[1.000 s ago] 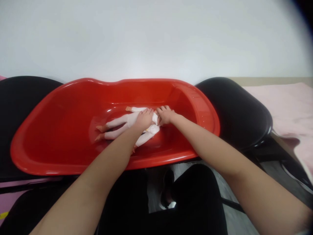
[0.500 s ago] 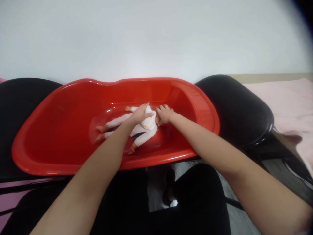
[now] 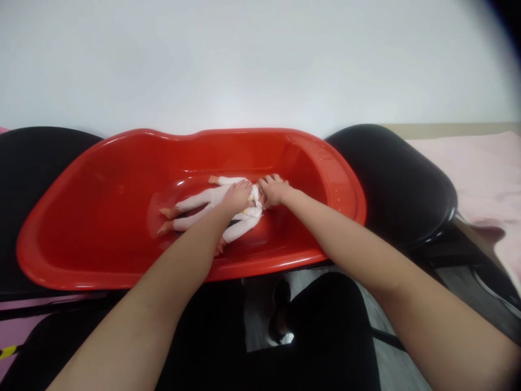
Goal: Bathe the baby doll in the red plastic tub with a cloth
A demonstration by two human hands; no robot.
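- The left hand lies across the torso of the doll, its fingers close together; whether it pinches any clothing is hidden, so I cannot tell.
- Half a second ago this hand was further toward the doll's legs, its fingers at the white fabric on the chest; now it covers that chest, much as it did a second ago.
- That fabric, spread flatter over the chest then, is now bunched at the neck, between the two hands. Whether it is part of the doll's top or a separate piece is unclear.
- The right hand has hardly moved: its fingers are spread and bent over the doll's head. Whether they grip it or merely rest there does not show.
- Judging by this, the left hand does the moving over the chest while the right steadies the head.
- The doll lies on the floor of the red baby bathtub, feet toward the picture's left, limbs spread; its place is unchanged.
- Beyond the tub's right end are a black seat and pale pink cloth.
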